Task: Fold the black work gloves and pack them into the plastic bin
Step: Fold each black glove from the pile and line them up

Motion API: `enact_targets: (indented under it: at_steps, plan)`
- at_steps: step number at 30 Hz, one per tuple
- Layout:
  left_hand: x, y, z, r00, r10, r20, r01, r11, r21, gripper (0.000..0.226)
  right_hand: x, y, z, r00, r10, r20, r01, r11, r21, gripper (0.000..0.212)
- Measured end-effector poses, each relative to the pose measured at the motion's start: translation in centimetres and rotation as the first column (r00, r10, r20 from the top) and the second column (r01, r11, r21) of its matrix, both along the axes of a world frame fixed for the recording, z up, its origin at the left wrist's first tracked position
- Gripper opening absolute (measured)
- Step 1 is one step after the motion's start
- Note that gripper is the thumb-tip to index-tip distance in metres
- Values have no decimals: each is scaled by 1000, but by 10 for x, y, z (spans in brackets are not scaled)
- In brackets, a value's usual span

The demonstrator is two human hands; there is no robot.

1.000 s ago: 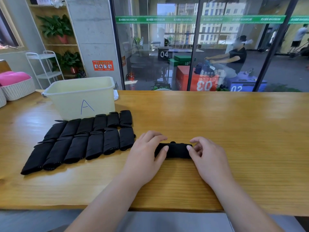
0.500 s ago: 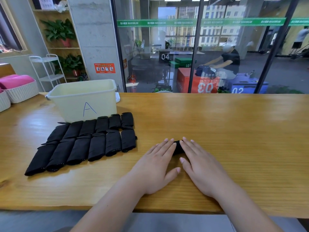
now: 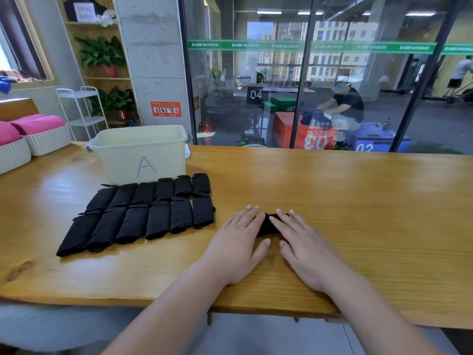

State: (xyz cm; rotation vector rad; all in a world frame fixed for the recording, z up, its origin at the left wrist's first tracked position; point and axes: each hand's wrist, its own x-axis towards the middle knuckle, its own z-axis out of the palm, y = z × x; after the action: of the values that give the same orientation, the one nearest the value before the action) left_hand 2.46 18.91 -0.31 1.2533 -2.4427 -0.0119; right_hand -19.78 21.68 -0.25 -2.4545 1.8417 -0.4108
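Head view: one black glove [image 3: 267,225] is seen near the middle of the surface [image 3: 358,201], mostly covered by both hands.
Left hand [image 3: 238,242]: laid flat with fingers straight and pressed on the glove's left part; nothing is gripped.
Right hand [image 3: 304,244]: laid flat likewise and pressed on the glove's right part; nothing is gripped.
Folded gloves [image 3: 143,213]: set out in two rows, side by side, left of the hands.
Plastic bin [image 3: 122,162]: pale and marked "A", placed at the far left just behind the rows; its contents cannot be told.
Step in hand: judged to be the pressing flat of a fold on this glove. No other unfolded glove is seen, and packing appears not yet begun.
Next move: the crease should be finished. The bundle must then be pinched firmly so the fold is not sprung, and carried far-left toward the rows or the bin.
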Motion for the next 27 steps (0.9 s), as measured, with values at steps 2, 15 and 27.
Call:
enact_targets:
  at_steps: [2,15,27]
  plan:
    - [4,0,0,1000,2,-2,-2,997,-72,64,0,-3,0,1000,1,-9,-1,1000,5,61]
    - [101,3,4,977,201,69,-170,935,-312,50,85,-35,24,996,-79,-35,78,997,-14,55]
    - [119,-7,-6,863,505,-6,-500,854,-140,70,133,-85,23,994,-105,-26,105,994,22,57]
